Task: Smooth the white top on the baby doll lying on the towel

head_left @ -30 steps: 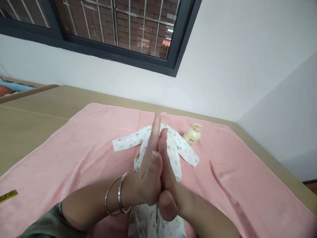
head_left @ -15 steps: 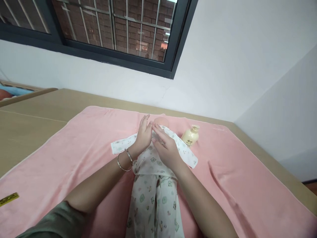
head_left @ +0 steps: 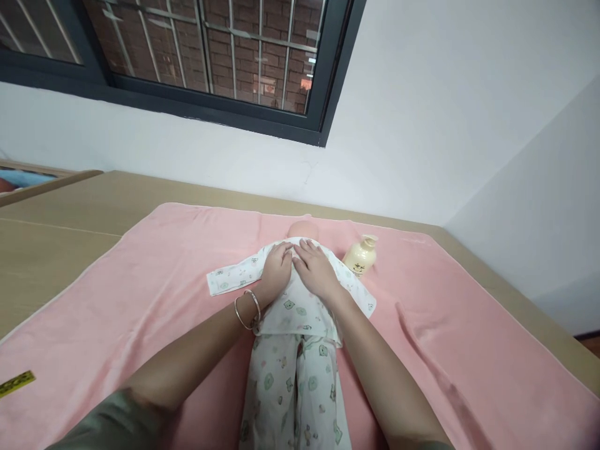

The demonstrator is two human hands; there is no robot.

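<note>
A baby doll in a white printed pajama top and matching trousers lies stretched out in front of me. Its smooth rounded head shows at the far end; I cannot see a face. My left hand, with bangles on the wrist, rests flat on the upper left of the top. Beside it, my right hand lies flat on the upper right, fingers stretched out. The fingertips of both hands almost meet at the middle. Neither hand grips anything.
A pale yellow pump bottle leans by the doll's right-hand sleeve. Under everything is a pink blanket on a wooden surface. A yellow-and-black strip lies at the left. A wall and a barred window stand behind.
Both hands have come down from a raised, palms-facing pose with fingertips close together. They now lie flat on the doll's top. The view has shifted slightly.
</note>
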